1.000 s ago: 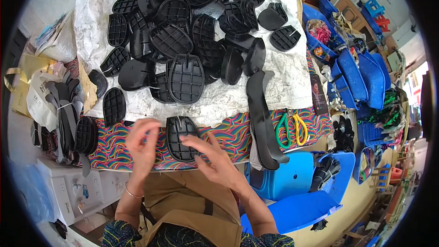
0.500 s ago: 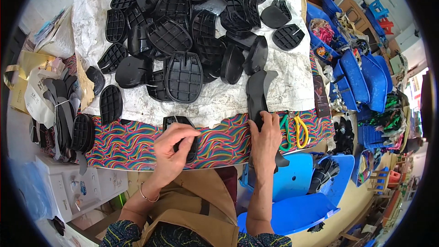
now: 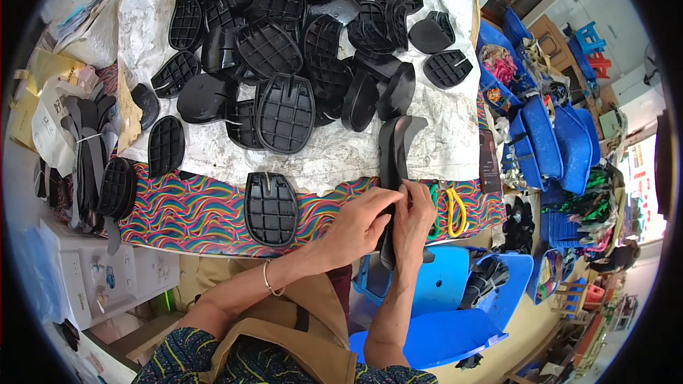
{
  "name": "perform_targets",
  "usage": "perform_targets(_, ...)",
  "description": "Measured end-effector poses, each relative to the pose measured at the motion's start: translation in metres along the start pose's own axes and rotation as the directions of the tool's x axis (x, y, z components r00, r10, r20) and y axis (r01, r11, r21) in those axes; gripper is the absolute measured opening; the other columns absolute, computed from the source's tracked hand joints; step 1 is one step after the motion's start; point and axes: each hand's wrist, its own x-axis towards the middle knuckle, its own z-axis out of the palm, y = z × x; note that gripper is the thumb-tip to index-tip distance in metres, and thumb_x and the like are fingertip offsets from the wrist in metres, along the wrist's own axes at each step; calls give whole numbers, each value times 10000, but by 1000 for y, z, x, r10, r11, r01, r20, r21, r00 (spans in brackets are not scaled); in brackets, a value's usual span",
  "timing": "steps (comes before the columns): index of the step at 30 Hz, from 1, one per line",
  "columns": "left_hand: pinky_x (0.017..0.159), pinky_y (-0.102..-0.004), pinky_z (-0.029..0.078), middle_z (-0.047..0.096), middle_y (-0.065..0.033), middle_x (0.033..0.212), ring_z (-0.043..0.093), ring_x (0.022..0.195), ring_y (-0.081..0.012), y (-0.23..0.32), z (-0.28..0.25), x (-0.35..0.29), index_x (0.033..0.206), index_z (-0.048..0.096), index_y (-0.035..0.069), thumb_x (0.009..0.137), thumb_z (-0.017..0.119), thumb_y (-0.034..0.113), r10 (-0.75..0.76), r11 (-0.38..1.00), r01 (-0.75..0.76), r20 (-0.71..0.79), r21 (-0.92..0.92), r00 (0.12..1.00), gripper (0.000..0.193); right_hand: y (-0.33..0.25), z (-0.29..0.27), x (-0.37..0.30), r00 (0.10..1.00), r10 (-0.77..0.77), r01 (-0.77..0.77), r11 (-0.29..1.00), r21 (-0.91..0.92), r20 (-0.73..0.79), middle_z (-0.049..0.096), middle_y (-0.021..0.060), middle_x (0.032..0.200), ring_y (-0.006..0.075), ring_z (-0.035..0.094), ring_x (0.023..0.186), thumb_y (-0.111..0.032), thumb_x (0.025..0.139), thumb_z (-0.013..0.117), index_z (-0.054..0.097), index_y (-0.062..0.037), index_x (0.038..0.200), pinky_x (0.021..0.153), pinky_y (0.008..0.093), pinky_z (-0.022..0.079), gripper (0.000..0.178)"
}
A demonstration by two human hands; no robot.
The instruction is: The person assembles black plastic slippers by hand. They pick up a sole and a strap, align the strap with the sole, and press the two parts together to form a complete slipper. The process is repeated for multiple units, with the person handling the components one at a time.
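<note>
My right hand [image 3: 413, 224] is closed around a couple of long, thin, curved black strips [image 3: 398, 149], whose far ends reach up onto the white sheet. My left hand [image 3: 358, 222] has its thumb and fingers pinched at the near part of the same strips, right beside the right hand. A black heel-shaped piece [image 3: 271, 210] with a gridded face and a slot lies alone on the patterned cloth to the left. Beyond it, a heap of similar black heel pieces [image 3: 286, 114] covers much of the white sheet [image 3: 445, 139].
Scissors with yellow handles [image 3: 456, 213] lie right of my hands, beside a green-handled tool partly hidden by them. A phone [image 3: 489, 160] rests at the table's right side. Blue bins [image 3: 437, 281] stand below the near edge. Bundled black strips [image 3: 89, 142] sit at the left.
My left hand has left the heel piece on the cloth and moved right to the strips. My right hand still holds them. The view has shifted slightly.
</note>
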Motion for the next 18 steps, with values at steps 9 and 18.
perform_targets(9,909,-389,504,650,-205,1124,639,1056,-343,-22,9,5,1196,602,-44,858,579,-18,-95,995,92,-87,-32,992,340,22,-5,4,931,318,-363,787,499,177,664,21,804,72,550,655,-62,857,739,703,9,942,574,231,427,116)
perform_targets(18,883,-403,500,661,-203,1070,648,1028,-346,-26,9,10,1168,616,-49,883,570,-22,-161,983,149,-118,-102,980,289,25,-4,6,932,307,-361,747,559,191,650,7,779,63,542,624,-59,865,740,698,9,896,548,214,411,86)
